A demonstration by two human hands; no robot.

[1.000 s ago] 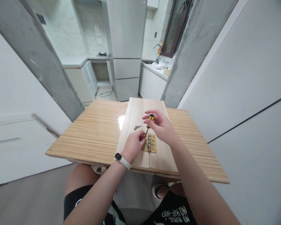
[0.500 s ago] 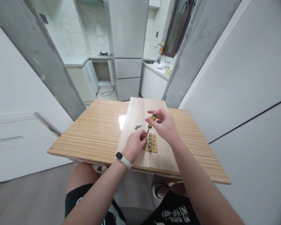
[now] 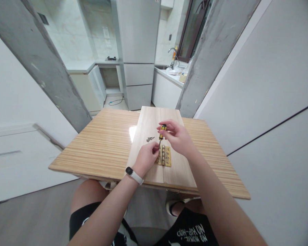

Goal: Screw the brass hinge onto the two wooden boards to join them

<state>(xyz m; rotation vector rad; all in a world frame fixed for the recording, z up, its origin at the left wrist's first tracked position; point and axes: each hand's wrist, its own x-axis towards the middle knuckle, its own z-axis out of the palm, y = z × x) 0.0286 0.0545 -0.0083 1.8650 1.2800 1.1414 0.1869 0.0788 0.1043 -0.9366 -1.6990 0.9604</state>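
Note:
My right hand (image 3: 175,136) grips a yellow and black screwdriver (image 3: 162,130) by its handle, thumb and fingers around it. The shaft points down to the upper left part of a brass hinge (image 3: 166,159). Closed at the shaft's lower end is my left hand (image 3: 148,153), fingertips pinched over the hinge's left leaf; what they pinch is hidden. The hinge lies open across the seam of two pale wooden boards (image 3: 151,119). Several loose screws (image 3: 150,139) lie on the left board, just beyond my left hand.
The boards rest on a striped wooden table (image 3: 100,143), whose front edge is above my knees. Grey pillars stand at both sides. Behind the table are a refrigerator (image 3: 136,34), an open cabinet door (image 3: 96,83) and a sink counter (image 3: 169,76).
The screwdriver has swung to a more upright position, its handle shifting slightly left with my right hand. My left hand stays at the hinge. The whole view has shifted slightly.

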